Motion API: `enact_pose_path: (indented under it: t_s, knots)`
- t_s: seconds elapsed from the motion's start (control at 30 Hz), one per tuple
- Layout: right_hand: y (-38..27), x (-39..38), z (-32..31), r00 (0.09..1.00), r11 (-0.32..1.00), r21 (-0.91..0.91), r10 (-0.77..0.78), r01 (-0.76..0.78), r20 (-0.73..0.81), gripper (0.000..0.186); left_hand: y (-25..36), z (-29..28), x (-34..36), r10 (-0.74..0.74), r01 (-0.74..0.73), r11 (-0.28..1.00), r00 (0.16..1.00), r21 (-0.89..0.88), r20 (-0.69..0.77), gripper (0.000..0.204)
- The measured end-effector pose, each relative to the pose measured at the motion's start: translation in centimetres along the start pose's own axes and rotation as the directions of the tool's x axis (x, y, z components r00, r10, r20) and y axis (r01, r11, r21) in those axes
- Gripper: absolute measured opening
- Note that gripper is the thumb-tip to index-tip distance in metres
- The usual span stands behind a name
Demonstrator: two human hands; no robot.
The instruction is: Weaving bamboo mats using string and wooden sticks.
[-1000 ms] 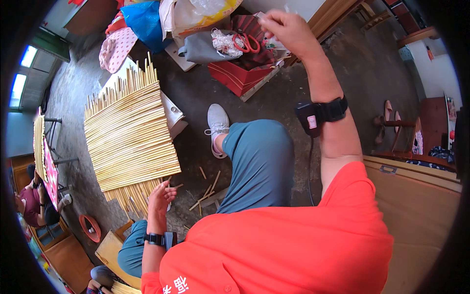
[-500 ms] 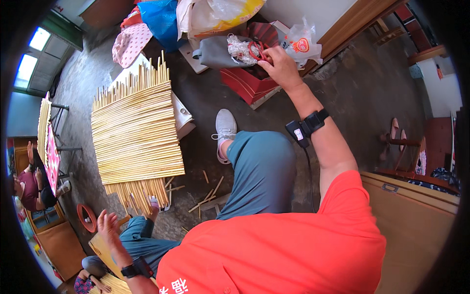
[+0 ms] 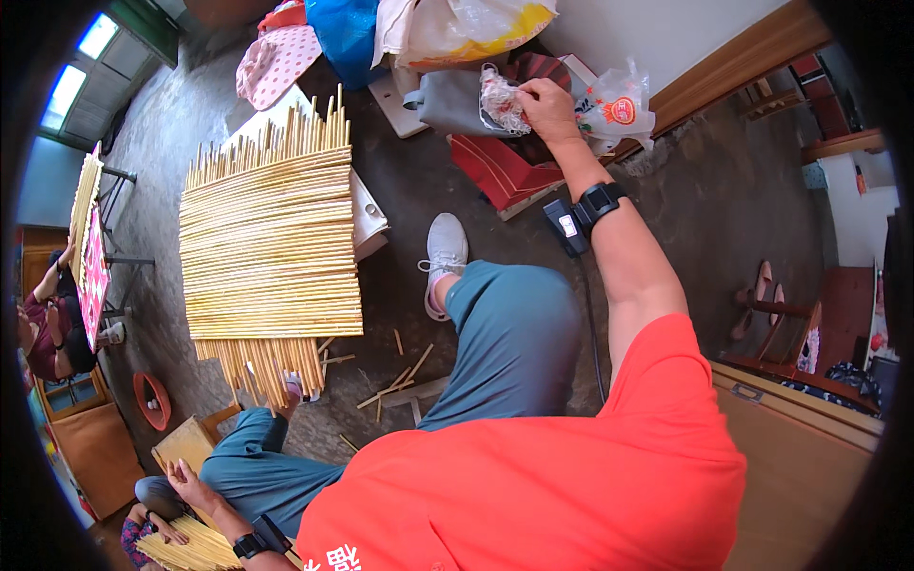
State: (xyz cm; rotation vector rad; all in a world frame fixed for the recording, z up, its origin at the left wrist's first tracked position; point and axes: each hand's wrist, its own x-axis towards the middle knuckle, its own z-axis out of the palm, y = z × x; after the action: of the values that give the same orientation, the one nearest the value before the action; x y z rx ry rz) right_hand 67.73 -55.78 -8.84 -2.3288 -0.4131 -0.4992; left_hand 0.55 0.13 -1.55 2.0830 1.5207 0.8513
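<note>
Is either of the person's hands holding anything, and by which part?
Left hand: nothing visible in it. Right hand: at the right edge of the white string; what it grips, if anything, cannot be told.

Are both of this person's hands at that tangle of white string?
No, only the right hand is at the white string; the left hand is well away, at the picture's lower left.

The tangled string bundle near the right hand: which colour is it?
The string bundle is mostly white; the head view shows it best.
</note>
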Motion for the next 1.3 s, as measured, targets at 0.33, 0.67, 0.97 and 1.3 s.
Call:
enact_pose_path:
  t_s: [0.33, 0.67, 0.97, 1.3]
  knots:
    - [-4.3, -1.4, 0.4, 0.963, 0.948, -0.208, -0.208, 0.242, 0.169, 0.024, -0.5, -0.2, 0.2, -0.064, 0.065, 0.99, 0.998, -0.126, 0.012, 0.039]
    - [-4.5, -0.1, 0.4, 0.846, 0.995, 0.009, 0.081, -0.101, 0.527, 0.016, 0.4, 0.3, -1.0, -0.041, 0.048, 0.97, 0.999, -0.24, 0.034, 0.039]
    - [-16.5, 2.2, -10.3, 0.744, 0.503, 0.647, -0.012, -0.573, 0.668, 0.008, 11.4, 3.2, -5.1, 0.142, -0.07, 0.798, 0.987, -0.598, 0.074, 0.03]
    - [-39.7, -10.9, -7.4, 0.524, 0.413, 0.674, -0.427, -0.612, 0.737, 0.011, 27.3, 4.8, -15.7, 0.635, 0.259, 0.596, 0.428, -0.76, 0.644, 0.03]
